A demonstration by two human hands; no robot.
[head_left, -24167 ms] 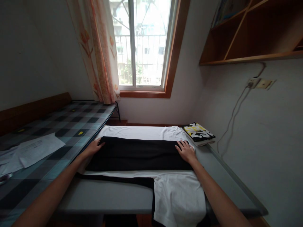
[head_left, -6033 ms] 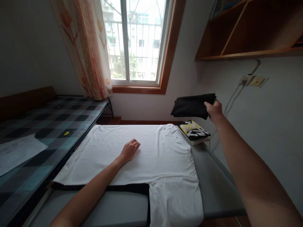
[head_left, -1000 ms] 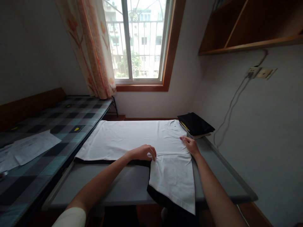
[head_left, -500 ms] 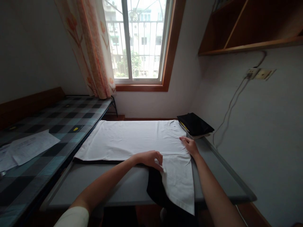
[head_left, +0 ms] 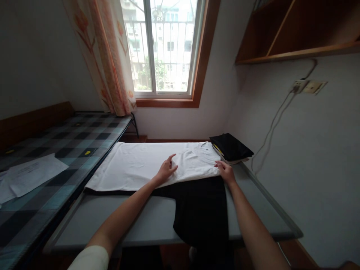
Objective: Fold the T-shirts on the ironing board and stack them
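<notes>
A white T-shirt [head_left: 146,161] lies flat across the table, its neckline at the right end. Beneath it is a black garment [head_left: 202,206], whose sleeve-like part spreads toward me and hangs over the table's near edge. My left hand [head_left: 165,171] is over the middle of the T-shirt with thumb and forefinger spread, holding nothing. Whether it touches the cloth is hard to tell. At the T-shirt's right edge, below the neckline, my right hand [head_left: 225,172] has its fingers closed in a pinch on the white fabric.
A black folder [head_left: 231,147] on some papers sits at the table's back right corner. To the left, a checkered bed [head_left: 95,131] carries white paper sheets [head_left: 33,172]. The grey table [head_left: 112,221] runs below a window; a cable [head_left: 271,129] hangs along the right wall.
The white sleeve that lay toward me is now folded up onto the T-shirt, uncovering the black cloth. My left hand has moved away from me and opened; my right hand has barely moved.
</notes>
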